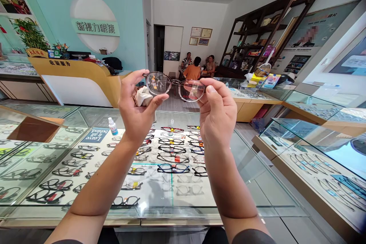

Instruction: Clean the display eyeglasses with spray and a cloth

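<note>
A pair of round, thin-framed eyeglasses [175,82] is held up at arm's length above the display case, tilted a little down to the right. My left hand [137,105] grips its left end with the fingers and also has a crumpled pale cloth [143,96] in the palm. At the other end, my right hand [217,106] pinches the frame near the right lens between thumb and fingers. Through the clear lenses the room behind shows.
Below is a glass display case [223,211] with rows of eyeglasses. A small white spray bottle [113,126] stands on it, left of my arms. More glass cases [314,137] line the right side. A counter [77,80] stands at left. Several people [193,69] sit at the back.
</note>
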`<state>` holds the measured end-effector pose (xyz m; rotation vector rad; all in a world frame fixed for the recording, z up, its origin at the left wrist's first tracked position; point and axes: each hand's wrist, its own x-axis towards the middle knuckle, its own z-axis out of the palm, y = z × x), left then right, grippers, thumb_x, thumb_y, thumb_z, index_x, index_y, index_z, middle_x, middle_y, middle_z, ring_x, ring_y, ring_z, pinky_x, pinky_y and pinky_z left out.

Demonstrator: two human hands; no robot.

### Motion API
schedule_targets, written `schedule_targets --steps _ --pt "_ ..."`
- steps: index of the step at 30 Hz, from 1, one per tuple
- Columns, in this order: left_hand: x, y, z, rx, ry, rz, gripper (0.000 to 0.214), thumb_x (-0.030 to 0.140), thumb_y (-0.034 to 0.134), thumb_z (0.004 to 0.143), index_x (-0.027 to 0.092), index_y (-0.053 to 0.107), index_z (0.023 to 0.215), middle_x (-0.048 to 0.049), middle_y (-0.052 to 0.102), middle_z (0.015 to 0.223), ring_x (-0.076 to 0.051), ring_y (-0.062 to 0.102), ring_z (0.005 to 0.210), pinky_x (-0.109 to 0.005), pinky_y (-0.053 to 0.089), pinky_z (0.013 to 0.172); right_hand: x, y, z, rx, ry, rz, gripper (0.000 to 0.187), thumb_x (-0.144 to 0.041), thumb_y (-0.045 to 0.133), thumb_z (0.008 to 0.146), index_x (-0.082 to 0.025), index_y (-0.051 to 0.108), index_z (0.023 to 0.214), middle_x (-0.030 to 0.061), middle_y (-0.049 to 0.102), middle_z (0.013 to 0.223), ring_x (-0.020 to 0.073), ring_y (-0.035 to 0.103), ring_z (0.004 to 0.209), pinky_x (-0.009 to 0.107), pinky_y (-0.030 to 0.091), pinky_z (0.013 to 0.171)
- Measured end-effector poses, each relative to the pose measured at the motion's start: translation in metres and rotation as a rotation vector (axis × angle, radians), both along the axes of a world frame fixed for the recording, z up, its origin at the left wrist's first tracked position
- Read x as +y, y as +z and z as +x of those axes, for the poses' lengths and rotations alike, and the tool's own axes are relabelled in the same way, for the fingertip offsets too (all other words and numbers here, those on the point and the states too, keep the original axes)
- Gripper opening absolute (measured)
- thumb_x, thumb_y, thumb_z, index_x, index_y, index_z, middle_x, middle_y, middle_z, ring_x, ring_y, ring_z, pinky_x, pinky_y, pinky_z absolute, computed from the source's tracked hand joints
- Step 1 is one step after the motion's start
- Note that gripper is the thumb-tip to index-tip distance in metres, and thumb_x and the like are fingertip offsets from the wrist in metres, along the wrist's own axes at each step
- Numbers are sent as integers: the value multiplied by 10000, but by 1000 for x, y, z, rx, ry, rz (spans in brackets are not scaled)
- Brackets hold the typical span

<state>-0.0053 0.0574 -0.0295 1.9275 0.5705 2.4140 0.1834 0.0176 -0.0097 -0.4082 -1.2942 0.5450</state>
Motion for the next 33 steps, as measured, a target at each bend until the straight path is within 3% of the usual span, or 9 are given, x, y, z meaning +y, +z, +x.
schedule_targets --steps 15,23,28,33 --pt "8 3 -7 53 -161 -85 803 688 956 778 336 624 1418 -97 733 1383 -325 711 1401 -446 654 1120 2 0 2 -1 -59 -36 216 -422 640 1056 -281 786 1129 37 844 1189 219 778 1199 444 581 1148" --pt "4 7 -2 30 -265 -118 704 657 896 885 367 554 1429 -82 744 1366 -303 744 1360 -485 614 1161 4 -1 1 -35 -39 -42 207 -433 642 1055 -287 776 1117 41 840 1193 222 773 1188 447 590 1126" --pt "-1 9 1 13 -250 -202 763 717 892 855 369 518 1422 -109 762 1331 -306 778 1266 -461 665 1005 2 -1 1 -65 -49 -77 199 -410 616 1056 -287 764 1110 47 842 1195 233 771 1187 450 604 1102" --pt "-1 12 -4 91 -183 -163 740 761 845 874 379 519 1416 -91 756 1315 -292 766 1306 -426 659 1013 2 1 3 -37 -10 -103 186 -305 606 1007 -274 775 1079 41 846 1153 232 774 1173 459 601 1111"
